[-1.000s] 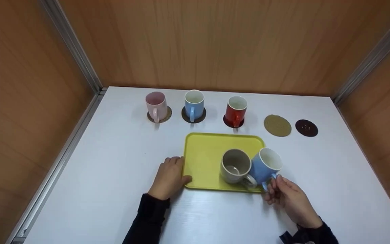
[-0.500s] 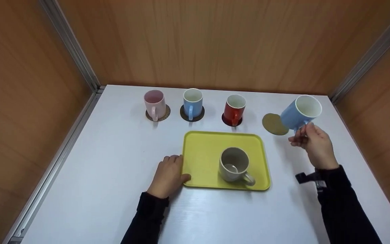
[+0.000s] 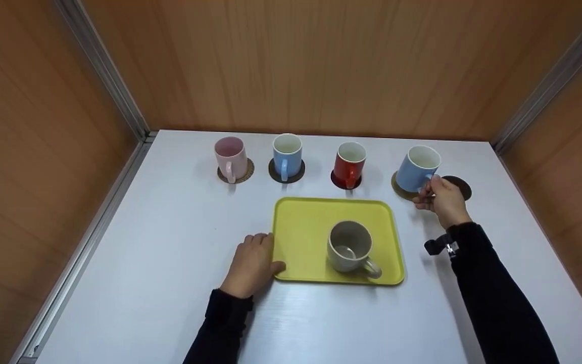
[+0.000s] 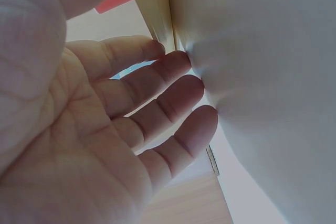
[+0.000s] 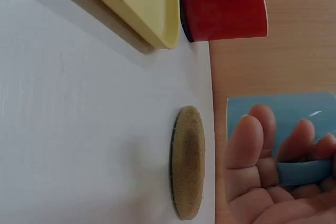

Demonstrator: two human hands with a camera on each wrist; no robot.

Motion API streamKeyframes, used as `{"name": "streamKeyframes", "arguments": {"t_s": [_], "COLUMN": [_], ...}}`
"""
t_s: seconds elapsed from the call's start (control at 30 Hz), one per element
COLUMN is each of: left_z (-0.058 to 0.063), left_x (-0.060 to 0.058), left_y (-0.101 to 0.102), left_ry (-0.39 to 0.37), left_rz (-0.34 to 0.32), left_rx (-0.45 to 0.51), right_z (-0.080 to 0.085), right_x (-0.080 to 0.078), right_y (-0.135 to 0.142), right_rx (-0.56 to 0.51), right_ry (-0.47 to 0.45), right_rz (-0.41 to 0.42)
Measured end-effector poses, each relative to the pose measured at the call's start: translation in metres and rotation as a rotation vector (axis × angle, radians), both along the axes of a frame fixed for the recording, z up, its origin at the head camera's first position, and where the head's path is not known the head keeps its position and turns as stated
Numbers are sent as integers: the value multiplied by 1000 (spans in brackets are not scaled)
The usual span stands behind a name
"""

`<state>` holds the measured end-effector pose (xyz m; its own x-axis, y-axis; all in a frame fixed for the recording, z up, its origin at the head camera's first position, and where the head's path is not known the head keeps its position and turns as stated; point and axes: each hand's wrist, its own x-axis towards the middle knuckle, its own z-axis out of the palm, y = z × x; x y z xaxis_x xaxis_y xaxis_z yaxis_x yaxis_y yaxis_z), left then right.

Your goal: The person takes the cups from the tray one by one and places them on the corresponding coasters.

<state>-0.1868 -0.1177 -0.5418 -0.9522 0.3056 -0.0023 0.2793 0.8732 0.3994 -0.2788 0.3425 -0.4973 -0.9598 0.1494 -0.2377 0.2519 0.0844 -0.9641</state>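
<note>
My right hand [image 3: 446, 203] grips the handle of a light blue mug [image 3: 411, 173] at the back right. In the right wrist view the fingers curl round that handle, and a gap separates the mug [image 5: 283, 109] from the olive coaster [image 5: 190, 163] below it. My left hand [image 3: 249, 264] rests at the left edge of a yellow tray [image 3: 301, 227], its thumb at the near corner. Its fingers [image 4: 181, 129] lie fairly straight, tips against the white table. A grey mug [image 3: 342, 255] stands on the tray's right half, handle toward the near right.
Along the back stand a pink mug [image 3: 235, 161], another blue mug [image 3: 293, 161] and a red mug [image 3: 347, 169], each on a coaster. A dark coaster [image 3: 465, 187], partly behind my right hand, lies on the right. Wooden panels [image 3: 291, 65] enclose the white table [image 3: 159, 242].
My right hand has lifted the blue mug off the tray's right side and carried it to the back right, then leftward over the olive coaster. The left hand has stayed put.
</note>
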Motion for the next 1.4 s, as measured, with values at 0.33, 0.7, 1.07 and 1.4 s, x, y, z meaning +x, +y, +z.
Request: {"name": "streamKeyframes", "arguments": {"t_s": [0.33, 0.7, 1.07, 1.4], "left_z": [0, 0, -1, -1], "left_x": [0, 1, 0, 1], "left_y": [0, -3, -2, -3], "left_ry": [-6, 38, 29, -9], "left_rz": [-2, -11, -17, -3], "left_rx": [12, 16, 17, 46], "right_z": [-14, -27, -13, -11], "right_x": [-11, -10, 40, 114], "right_y": [-3, -5, -23, -72], "right_rx": [-24, 81, 334, 260], "right_ry": [15, -64, -27, -1], "right_rz": [-54, -69, -114, 511]}}
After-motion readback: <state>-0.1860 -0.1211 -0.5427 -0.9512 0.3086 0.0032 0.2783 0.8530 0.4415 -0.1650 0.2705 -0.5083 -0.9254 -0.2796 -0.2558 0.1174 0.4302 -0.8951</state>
